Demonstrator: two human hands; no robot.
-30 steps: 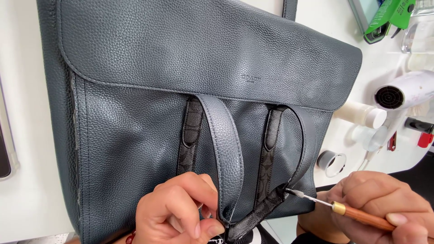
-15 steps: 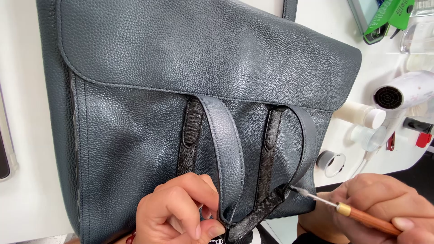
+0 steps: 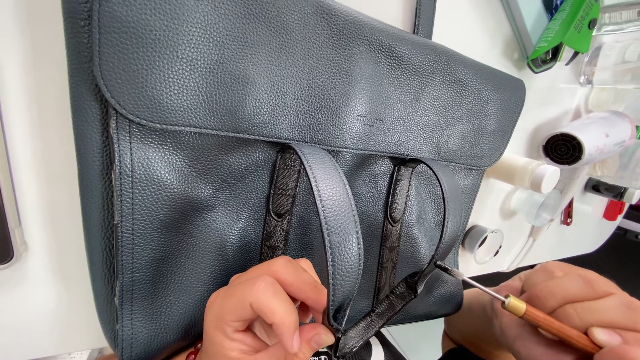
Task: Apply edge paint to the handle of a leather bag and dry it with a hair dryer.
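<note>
On the white desk [image 3: 47, 293] lay a dark slate-blue pebbled leather bag [image 3: 200, 200] with its flap folded over the front, and both hands worked at its lower edge. The left hand [image 3: 267, 313] had its grip pinched shut on the bottom of the leather carry handle [image 3: 337, 220], where the strap bent back into a patterned dark webbing strip [image 3: 387, 307]; thumb and forefinger pressed the fold together. Just to the right of that pinch, the right hand [image 3: 567, 307] kept its grip clamped around a wooden-handled tool [image 3: 547, 325] with a brass collar and a thin metal shaft, the tip touching the edge of the handle loop right beside the webbing. Farther right of the tool hand, well apart from the bag, a white hair dryer [image 3: 587, 140] rested on the desk, with a white cylindrical bottle [image 3: 527, 175] near it and a small roll of tape [image 3: 483, 240] just below.
</note>
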